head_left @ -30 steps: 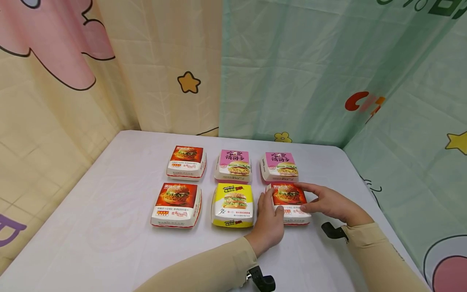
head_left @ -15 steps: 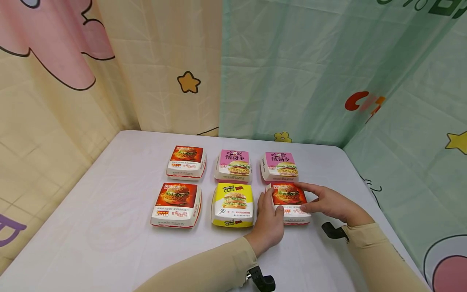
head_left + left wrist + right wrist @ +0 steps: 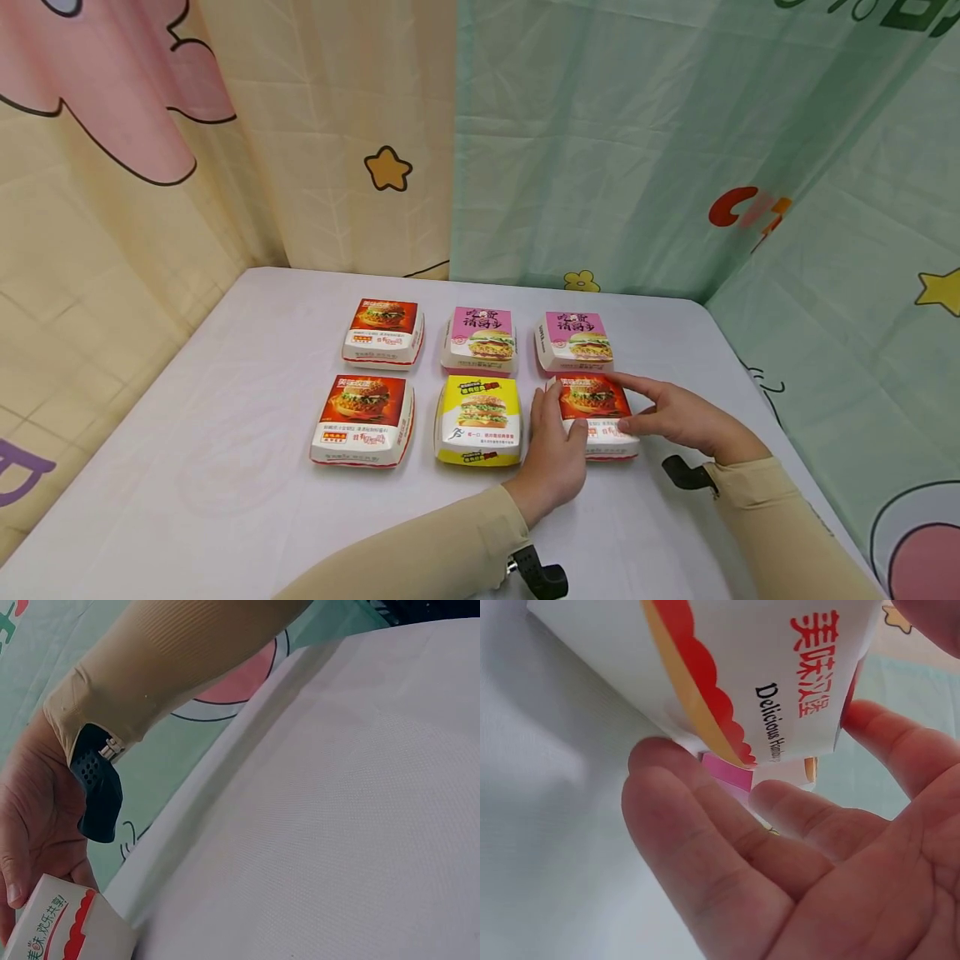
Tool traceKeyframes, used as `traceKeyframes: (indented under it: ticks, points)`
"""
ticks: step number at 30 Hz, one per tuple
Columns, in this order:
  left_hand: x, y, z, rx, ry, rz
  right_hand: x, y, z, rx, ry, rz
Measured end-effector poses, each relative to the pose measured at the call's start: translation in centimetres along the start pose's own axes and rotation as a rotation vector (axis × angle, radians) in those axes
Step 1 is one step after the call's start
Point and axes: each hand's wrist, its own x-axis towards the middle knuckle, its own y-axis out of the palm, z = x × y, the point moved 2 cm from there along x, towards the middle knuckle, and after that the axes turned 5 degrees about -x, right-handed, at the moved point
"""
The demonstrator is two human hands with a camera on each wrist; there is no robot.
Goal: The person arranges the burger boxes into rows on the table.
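Observation:
A red-and-white burger box (image 3: 596, 398) lies flat at the right of the front row, between both hands. My left hand (image 3: 555, 467) lies along its left side with fairly straight fingers, its thumb by the front edge. My right hand (image 3: 690, 423) touches the right side, index finger at the far corner and thumb nearer the front. In the right wrist view, the right hand (image 3: 855, 862) has loosely extended fingers beside the box's lettered side (image 3: 765, 667). The left wrist view shows the right hand (image 3: 45, 802) and the box (image 3: 82, 926), but no left hand.
A yellow burger box (image 3: 478, 421) stands just left of the left hand. Farther left is a red box (image 3: 362, 421). The back row has a red box (image 3: 384, 333) and two pink boxes, one (image 3: 480, 340) central, one (image 3: 576, 342) right. White cloth covers the table (image 3: 225, 500).
Both hands stay around the same burger box, with only a very slight shift of the left hand. The boxes keep their places.

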Motion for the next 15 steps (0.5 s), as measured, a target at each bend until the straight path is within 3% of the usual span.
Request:
traceKeyframes:
  ticks: [15]
  points:
    - [-0.7,-0.4,-2.5,-0.019,0.138,0.053,-0.4,-1.0,0.7,-0.015,0.021,-0.009]
